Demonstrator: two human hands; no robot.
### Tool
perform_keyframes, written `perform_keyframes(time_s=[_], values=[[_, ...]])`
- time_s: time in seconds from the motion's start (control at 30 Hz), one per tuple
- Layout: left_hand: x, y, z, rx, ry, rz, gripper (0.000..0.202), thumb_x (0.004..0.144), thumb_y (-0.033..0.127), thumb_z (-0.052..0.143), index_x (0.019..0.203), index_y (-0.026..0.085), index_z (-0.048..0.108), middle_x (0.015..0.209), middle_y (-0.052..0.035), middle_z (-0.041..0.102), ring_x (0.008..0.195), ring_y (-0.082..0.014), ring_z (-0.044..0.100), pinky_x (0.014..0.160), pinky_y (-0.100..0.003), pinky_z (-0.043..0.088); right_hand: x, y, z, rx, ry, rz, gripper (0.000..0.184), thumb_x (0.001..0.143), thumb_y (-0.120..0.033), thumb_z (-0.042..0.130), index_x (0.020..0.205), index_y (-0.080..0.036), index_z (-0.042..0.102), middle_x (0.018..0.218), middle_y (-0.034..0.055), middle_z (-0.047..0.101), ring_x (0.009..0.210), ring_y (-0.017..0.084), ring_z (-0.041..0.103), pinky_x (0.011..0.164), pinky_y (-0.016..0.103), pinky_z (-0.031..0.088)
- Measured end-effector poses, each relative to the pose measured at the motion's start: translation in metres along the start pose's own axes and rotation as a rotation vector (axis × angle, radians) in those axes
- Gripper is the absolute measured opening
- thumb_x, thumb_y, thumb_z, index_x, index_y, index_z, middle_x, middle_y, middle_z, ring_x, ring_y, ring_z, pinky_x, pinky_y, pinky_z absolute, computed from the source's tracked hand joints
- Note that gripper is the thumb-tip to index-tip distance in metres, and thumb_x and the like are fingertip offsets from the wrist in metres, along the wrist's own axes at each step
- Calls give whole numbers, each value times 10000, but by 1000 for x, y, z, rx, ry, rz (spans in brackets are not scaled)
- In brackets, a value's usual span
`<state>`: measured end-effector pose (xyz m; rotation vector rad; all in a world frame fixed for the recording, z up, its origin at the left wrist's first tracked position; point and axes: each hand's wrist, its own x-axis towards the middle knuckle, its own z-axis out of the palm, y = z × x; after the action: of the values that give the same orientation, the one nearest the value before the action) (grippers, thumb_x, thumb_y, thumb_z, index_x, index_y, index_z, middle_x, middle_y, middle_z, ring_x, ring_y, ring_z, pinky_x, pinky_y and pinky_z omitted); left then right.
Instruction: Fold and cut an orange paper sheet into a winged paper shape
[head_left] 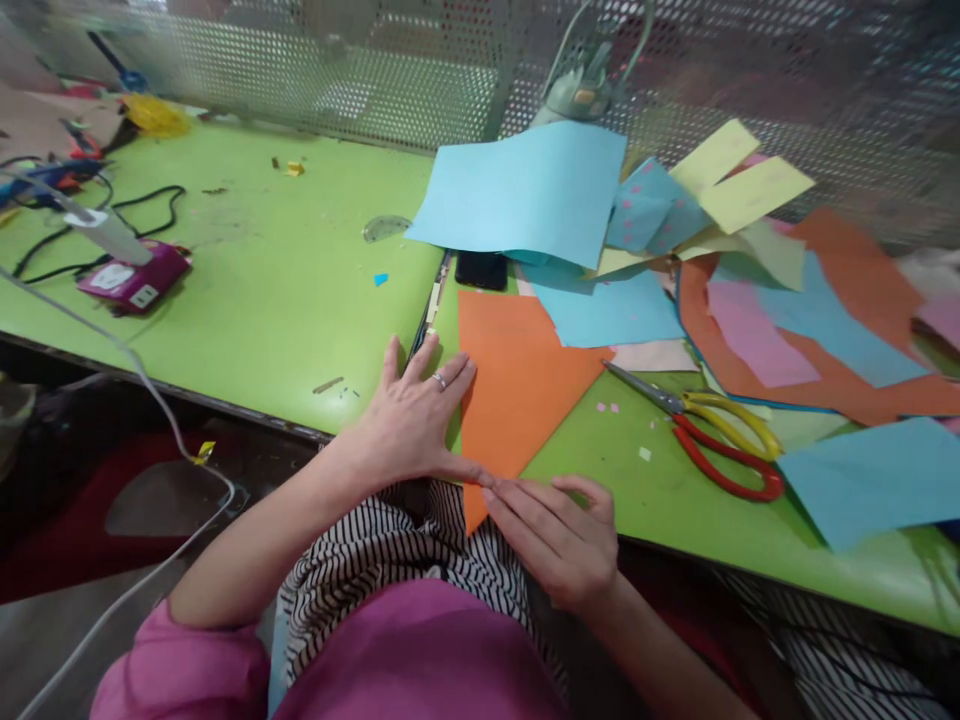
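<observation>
Green table (300, 270), one orange sheet (517, 370), left hand (409, 425) spread against it, right hand (562, 540) touching, grip unclear

The left hand (409, 425) partly hides the orange paper (517, 380).

Left hand (409, 420) and right hand (559, 540) touch orange paper (517, 380); scissors (679, 403) lie just beside.
</observation>
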<state>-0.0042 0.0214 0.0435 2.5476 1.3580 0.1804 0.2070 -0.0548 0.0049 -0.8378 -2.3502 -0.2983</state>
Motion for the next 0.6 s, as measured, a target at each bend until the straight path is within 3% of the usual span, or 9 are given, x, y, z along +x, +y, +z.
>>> perform_keyframes(time_s=[0.1, 0.2, 0.3, 0.47, 0.53, 0.6], values=[[-4, 2, 1, 4, 14, 160, 790, 851, 658, 479, 1469, 188, 332, 1589, -102, 240, 1478, -343, 78, 1168, -598, 14, 0, -2, -1, 13, -24, 57, 236, 880, -103, 572, 1024, -244, 695, 971, -11, 768, 906, 123, 680, 911, 351, 382], [-11, 6, 6, -7, -10, 274, 571, 943, 454, 412, 1447, 188, 370, 1576, -75, 285, 1476, -244, 164, 1203, -484, 58, -1, -4, -1, 3, -30, 64, 219, 887, -106, 573, 1026, -225, 693, 966, -11, 769, 896, 120, 680, 910, 349, 382], [-18, 8, 14, -3, 0, 226, 602, 950, 488, 363, 1459, 167, 353, 1564, -100, 304, 1452, -254, 248, 1198, -492, 90, 0, -6, -1, -5, -46, 58, 214, 892, -103, 573, 1017, -225, 697, 963, -13, 769, 909, 114, 675, 915, 340, 377], [-19, 7, 20, 13, 31, 187, 721, 928, 548, 358, 1493, 110, 265, 1570, -114, 274, 1454, -242, 244, 1202, -479, 97, 1, -6, -3, 0, -38, 72, 223, 890, -119, 582, 1019, -261, 697, 961, -31, 767, 894, 111, 676, 912, 339, 381], [-19, 7, 20, 13, 23, 185, 730, 922, 553, 362, 1495, 112, 263, 1573, -108, 268, 1453, -237, 246, 1201, -472, 112, 2, -3, -5, 5, -49, 102, 218, 861, -200, 647, 1066, -258, 689, 985, -15, 764, 895, 136, 682, 933, 361, 387], [-18, 7, 19, 14, 19, 181, 727, 917, 555, 366, 1491, 119, 276, 1573, -105, 269, 1452, -237, 250, 1199, -466, 123, 4, 4, -8, -3, -89, 132, 332, 857, -371, 653, 1150, -215, 664, 1082, 54, 742, 958, 189, 680, 973, 404, 384]])
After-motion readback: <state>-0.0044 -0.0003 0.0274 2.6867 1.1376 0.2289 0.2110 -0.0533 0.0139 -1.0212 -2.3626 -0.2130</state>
